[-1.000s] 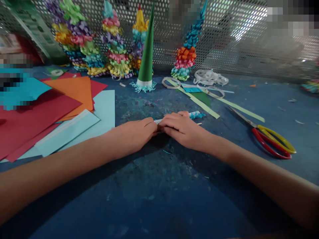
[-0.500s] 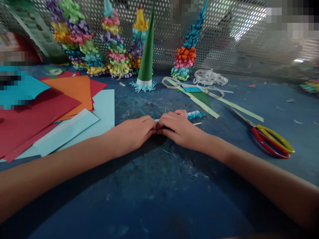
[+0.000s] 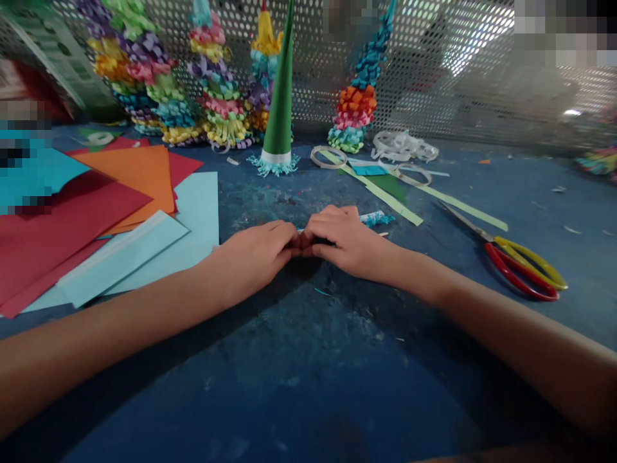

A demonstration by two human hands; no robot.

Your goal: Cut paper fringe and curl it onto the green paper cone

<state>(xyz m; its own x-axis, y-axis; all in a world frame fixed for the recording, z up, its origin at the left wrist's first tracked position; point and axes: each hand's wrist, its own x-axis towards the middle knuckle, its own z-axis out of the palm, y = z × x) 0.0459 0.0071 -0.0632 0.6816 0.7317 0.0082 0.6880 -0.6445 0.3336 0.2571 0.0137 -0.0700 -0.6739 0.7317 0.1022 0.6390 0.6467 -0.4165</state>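
Note:
Close together over the middle of the table, my left hand (image 3: 263, 254) and my right hand (image 3: 340, 239) have their fingers pinched, the tips meeting. Both hold a fringed paper strip (image 3: 377, 219), white with curly blue edging. Its right end sticks out beyond my right hand, and a pale sliver of it shows between the hands. The rest is hidden under my fingers. Behind the hands a green paper cone (image 3: 279, 96) stands upright with light blue fringe around its base.
Coloured paper sheets (image 3: 120, 206) overlap at left. Red-and-yellow-handled scissors (image 3: 523, 270) lie at right, blades partly over pale green strips (image 3: 395, 202). Tape rings (image 3: 328, 157) and a clear plastic tangle (image 3: 403, 146) sit farther back. Fringed cones (image 3: 359, 109) stand before a perforated metal panel (image 3: 318, 83).
The view has shifted slightly. Both hands keep their pinch on the strip, with the right fingers curled a little closer over it.

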